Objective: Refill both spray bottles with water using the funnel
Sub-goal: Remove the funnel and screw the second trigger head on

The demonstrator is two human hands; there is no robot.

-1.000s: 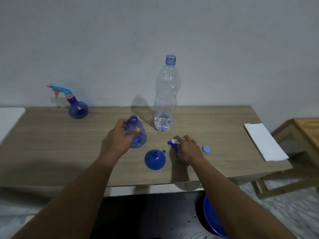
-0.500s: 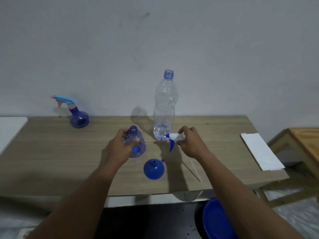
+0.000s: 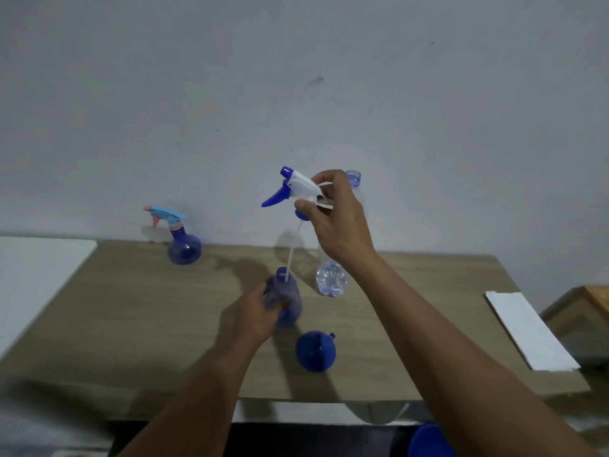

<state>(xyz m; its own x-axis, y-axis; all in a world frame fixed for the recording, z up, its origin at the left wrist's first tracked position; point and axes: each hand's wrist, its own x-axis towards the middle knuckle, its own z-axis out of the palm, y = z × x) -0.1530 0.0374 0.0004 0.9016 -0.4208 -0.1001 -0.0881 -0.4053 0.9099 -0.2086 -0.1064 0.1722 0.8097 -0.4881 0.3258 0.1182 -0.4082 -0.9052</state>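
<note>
My left hand (image 3: pixel 258 313) grips a small open blue spray bottle (image 3: pixel 287 300) standing on the wooden table (image 3: pixel 131 318). My right hand (image 3: pixel 336 219) holds a white and blue spray head (image 3: pixel 293 188) high above it; the tip of its thin white tube (image 3: pixel 290 258) reaches the bottle's mouth. A blue funnel (image 3: pixel 315 350) lies on the table just in front of the bottle. A tall clear water bottle (image 3: pixel 331 278), uncapped and nearly empty, stands behind my right wrist. A second blue spray bottle (image 3: pixel 183 244) with a light-blue head stands at the far left.
A white sheet of paper (image 3: pixel 527 328) lies at the table's right end. A white surface (image 3: pixel 36 268) adjoins the table on the left and a wooden piece of furniture (image 3: pixel 590 301) stands at right. A blue basin (image 3: pixel 428 440) sits on the floor below.
My right hand has lifted the spray head from the table up high and brought its tube tip to the bottle's mouth. My left hand has kept hold of the bottle.
</note>
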